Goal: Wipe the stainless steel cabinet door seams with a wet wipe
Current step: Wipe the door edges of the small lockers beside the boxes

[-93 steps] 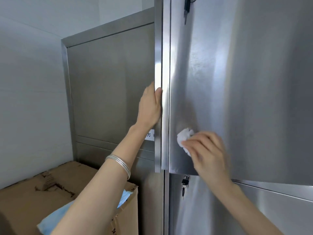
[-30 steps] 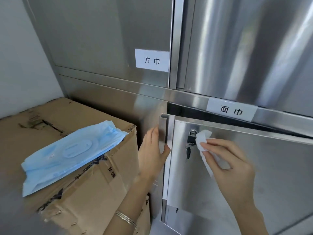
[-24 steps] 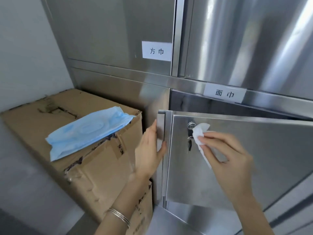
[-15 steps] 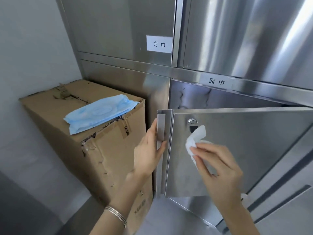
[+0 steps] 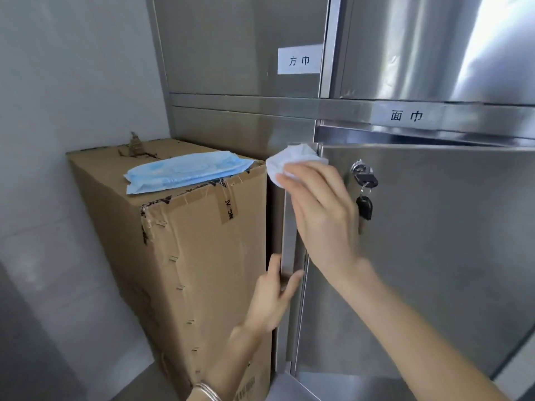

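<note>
The lower stainless steel cabinet door [image 5: 434,241] stands ajar, its left edge toward me. My right hand [image 5: 321,209] presses a crumpled white wet wipe [image 5: 286,162] against the top left corner of that door, on its edge seam. My left hand [image 5: 272,296] grips the door's vertical edge strip [image 5: 289,227] lower down, thumb on the front and fingers behind it. A key bunch [image 5: 364,195] hangs from the door's lock, just right of my right hand.
A tall cardboard box [image 5: 185,256] stands close to the left of the door, with a blue wet wipe pack [image 5: 185,173] on top. Upper cabinet doors [image 5: 243,44] with white labels are above. A grey wall is at left.
My right hand has carried the wipe from the door face beside the lock up and left to the door's top left corner. My left hand has slid lower along the door edge.
</note>
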The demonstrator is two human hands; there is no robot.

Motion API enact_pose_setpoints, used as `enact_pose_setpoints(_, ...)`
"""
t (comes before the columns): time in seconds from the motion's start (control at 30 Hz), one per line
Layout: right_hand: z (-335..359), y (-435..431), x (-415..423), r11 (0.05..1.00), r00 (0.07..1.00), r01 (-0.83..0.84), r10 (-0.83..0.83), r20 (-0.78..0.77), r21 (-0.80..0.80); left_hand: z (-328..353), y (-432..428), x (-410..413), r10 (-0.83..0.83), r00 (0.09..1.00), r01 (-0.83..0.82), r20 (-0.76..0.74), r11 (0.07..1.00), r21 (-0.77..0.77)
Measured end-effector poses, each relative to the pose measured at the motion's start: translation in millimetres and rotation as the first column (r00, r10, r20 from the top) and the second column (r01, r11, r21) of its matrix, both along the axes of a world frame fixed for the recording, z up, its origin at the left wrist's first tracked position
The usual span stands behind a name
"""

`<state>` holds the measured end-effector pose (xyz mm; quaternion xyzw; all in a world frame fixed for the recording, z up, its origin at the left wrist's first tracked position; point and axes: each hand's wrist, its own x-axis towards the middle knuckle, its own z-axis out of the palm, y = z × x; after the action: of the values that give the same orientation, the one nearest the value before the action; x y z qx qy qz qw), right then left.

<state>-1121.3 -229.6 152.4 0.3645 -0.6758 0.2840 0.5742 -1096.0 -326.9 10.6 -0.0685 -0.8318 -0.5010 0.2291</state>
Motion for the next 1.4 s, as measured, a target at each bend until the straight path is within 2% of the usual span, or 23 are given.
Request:
enact_pose_setpoints(0.13,-15.0,2.6,-28.4,0.999,0.973,0.024,-0.017,-0.229,0.028,-13.4,7.9,-19.7,0.111,0.977,-0.103,-0.184,0.993,0.053)
enact_pose_setpoints(0.23,-48.6,6.1,-33.0,0.999,0.942,0.015,-0.003,-0.336,0.031,-22.8,9.4,-27.4,0.145,0.943,-0.124,-0.300,0.989,0.086)
enact_pose_setpoints(0.33,-29.1,6.0,-34.0,0.999,0.915,0.008,0.008,-0.404,0.037,-25.7,11.2,-25.7,0.151,0.914,-0.125,-0.376,0.988,0.092)
enact_pose_setpoints(0.47,11.4,1.2,-25.1,0.999,0.925,-0.015,-0.001,-0.380,-0.040,-27.6,8.4,-18.4,0.132,0.880,-0.114,-0.457,0.991,0.067)
enact_pose_setpoints(0.63,-61.1,27.8,-11.1,0.996,0.870,0.074,-0.041,-0.492,0.049,-28.8,13.5,-6.3,0.150,0.809,-0.134,-0.568,0.989,0.069)
enact_pose_setpoints(0.7,-73.2,35.4,-8.2,0.994,0.872,0.071,-0.020,-0.488,0.087,-27.4,14.8,-4.8,0.173,0.784,-0.158,-0.597,0.984,0.077)
enact_pose_setpoints(0.8,-51.9,37.3,5.2,0.991,0.892,0.083,-0.026,-0.451,0.106,-30.0,20.0,5.9,0.187,0.746,-0.180,-0.639,0.981,0.077)
enact_pose_setpoints(0.9,-9.7,36.6,16.8,0.998,0.923,0.038,-0.013,-0.384,0.057,-30.9,23.8,14.9,0.184,0.726,-0.183,-0.663,0.980,0.072)
enact_pose_setpoints(0.97,-3.5,37.6,20.0,0.996,0.898,0.074,-0.042,-0.438,0.057,-31.6,25.2,20.7,0.170,0.721,-0.177,-0.672,0.982,0.060)
enact_pose_setpoints(1.07,-33.6,45.6,22.8,0.990,0.836,0.117,-0.056,-0.546,0.078,-31.2,27.8,29.2,0.167,0.721,-0.175,-0.673,0.983,0.056)
enact_pose_setpoints(1.17,-45.9,52.6,29.7,0.981,0.843,0.137,-0.041,-0.536,0.140,-30.8,30.4,34.1,0.170,0.717,-0.173,-0.676,0.983,0.064)
enact_pose_setpoints(1.33,21.3,43.4,43.7,0.972,0.866,0.228,-0.178,-0.468,0.051,-32.7,30.1,34.0,0.163,0.702,-0.172,-0.693,0.983,0.057)
enact_pose_setpoints(1.4,19.9,41.6,43.2,0.973,0.863,0.227,-0.180,-0.472,0.043,-32.0,29.5,34.4,0.159,0.704,-0.166,-0.692,0.984,0.057)
